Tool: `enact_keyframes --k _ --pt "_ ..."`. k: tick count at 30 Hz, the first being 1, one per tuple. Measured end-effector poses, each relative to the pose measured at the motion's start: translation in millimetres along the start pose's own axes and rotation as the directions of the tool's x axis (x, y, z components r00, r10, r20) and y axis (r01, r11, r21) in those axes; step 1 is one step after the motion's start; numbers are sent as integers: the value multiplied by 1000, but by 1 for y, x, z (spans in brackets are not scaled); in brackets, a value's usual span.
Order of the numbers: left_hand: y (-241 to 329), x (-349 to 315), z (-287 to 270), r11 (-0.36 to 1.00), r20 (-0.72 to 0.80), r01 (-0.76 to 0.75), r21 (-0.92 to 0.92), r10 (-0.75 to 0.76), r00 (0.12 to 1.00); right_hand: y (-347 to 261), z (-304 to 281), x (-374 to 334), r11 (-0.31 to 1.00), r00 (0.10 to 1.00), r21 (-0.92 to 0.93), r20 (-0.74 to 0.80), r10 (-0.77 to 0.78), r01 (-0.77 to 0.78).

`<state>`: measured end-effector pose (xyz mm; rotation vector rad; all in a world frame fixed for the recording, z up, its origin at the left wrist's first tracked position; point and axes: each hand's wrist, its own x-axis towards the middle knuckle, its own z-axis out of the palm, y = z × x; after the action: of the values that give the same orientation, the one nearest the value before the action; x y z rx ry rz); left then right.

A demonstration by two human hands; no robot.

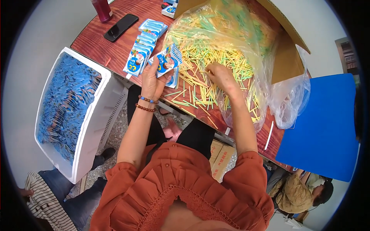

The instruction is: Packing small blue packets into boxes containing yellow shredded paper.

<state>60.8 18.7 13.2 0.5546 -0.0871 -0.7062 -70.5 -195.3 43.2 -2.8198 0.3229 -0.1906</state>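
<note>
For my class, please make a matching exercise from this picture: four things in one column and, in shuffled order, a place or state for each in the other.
Things
1. Left hand
2. Right hand
3. Phone
4. White box

Places or states
A. At the loose yellow and green sticks
B. Left of the table, filled with blue contents
C. Holding a blue-and-white packet
D. Lying near the dark red container

Pairs: 1-C, 2-A, 3-D, 4-B

The upper edge crops a bottle [102, 10] (reddish).
</note>
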Motion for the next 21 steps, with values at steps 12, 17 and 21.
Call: enact_keyframes --k 12,17,21 --pt "-10 -2 -7 998 37 51 -48 -49 998 15 14 -8 1000 998 7 -67 10 -9" --pt "-10 -1 -16 995 75 65 -78 -59 995 13 9 0 988 999 -149 9 53 -51" --pt "-10 0 -21 995 61 61 -77 -56 997 10 -9 -7 996 994 -68 -100 52 -59"
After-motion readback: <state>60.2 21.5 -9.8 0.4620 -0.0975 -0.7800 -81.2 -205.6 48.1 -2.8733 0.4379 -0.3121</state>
